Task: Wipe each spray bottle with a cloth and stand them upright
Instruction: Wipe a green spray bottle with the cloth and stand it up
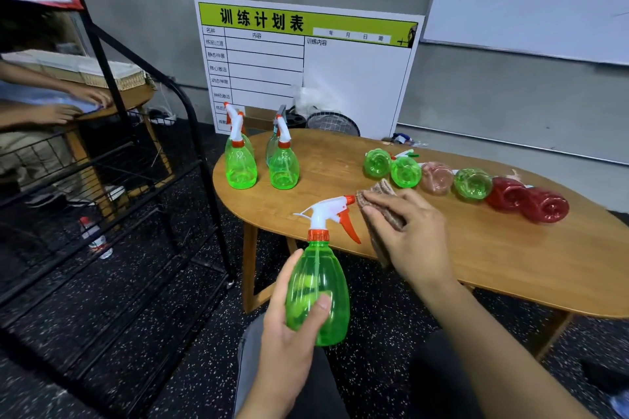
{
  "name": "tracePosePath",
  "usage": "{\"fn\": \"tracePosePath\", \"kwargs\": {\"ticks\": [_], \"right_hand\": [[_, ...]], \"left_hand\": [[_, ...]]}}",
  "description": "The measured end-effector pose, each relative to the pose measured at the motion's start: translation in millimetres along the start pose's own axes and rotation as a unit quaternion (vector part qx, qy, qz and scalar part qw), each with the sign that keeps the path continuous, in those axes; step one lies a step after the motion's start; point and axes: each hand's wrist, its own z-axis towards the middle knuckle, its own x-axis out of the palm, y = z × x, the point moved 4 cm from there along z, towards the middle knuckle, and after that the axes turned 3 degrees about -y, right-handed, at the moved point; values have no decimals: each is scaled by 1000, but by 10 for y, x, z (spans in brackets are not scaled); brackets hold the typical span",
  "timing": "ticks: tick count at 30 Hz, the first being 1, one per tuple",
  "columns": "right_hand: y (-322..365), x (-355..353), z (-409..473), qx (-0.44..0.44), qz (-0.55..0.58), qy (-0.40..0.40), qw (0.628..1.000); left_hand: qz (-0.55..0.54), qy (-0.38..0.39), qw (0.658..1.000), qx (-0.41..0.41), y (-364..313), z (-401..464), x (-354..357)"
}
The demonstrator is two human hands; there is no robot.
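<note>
One green spray bottle [316,292] is standing upright in the left hand [289,333], fingers and thumb curling round its body in front of the wooden table [476,255], while the right hand [408,231] is pinching a brown cloth [381,201] against the nozzle tip. Four bottles are standing at the table's far left and six are lying in a row on the right. Behind, a board [306,68] is showing "训练计划表".

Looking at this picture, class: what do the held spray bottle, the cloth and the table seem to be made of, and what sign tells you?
Held spray bottle: probably glossy green plastic; fingers show through it.
Cloth: seemingly soft brownish fabric; it looks nubby and folds under the right hand.
Table: looks like smooth wood or wood veneer; grain lines show.
</note>
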Motion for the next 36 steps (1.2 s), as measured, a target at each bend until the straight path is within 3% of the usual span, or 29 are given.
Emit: {"fn": "tracePosePath", "kwargs": {"ticks": [4, 10, 16, 18, 20, 23, 27, 31, 33, 36], "right_hand": [[77, 13, -14, -51, 18, 8, 999], [72, -50, -7, 11, 36, 2, 999], [332, -44, -520, -1, 186, 202, 962], [340, -29, -586, -11, 185, 224, 957], [320, -53, -512, 17, 201, 205, 958], [332, -199, -193, 72, 256, 116, 957], [403, -366, 242, 122, 328, 38, 936], [547, -674, 635, 135, 365, -7, 921], [677, -935, 771, 92, 344, -54, 933], [939, -1336, 824, -60, 222, -116, 966]], "left_hand": [[12, 3, 1000, 8, 3, -9, 7], [-7, 5, 1000, -6, 26, -11, -4], [-50, -10, 998, -31, 14, 18, 28], [-59, 8, 997, -43, -46, 39, 77], [-45, 35, 998, -32, -129, 89, 128], [-26, 88, 996, 0, -365, 246, 235], [19, 151, 987, 49, -716, 482, 489], [134, 143, 969, 153, -1216, 693, 786], [221, 99, 940, 242, -1526, 784, 889], [283, 35, 903, 321, -1924, 864, 1025]]}}
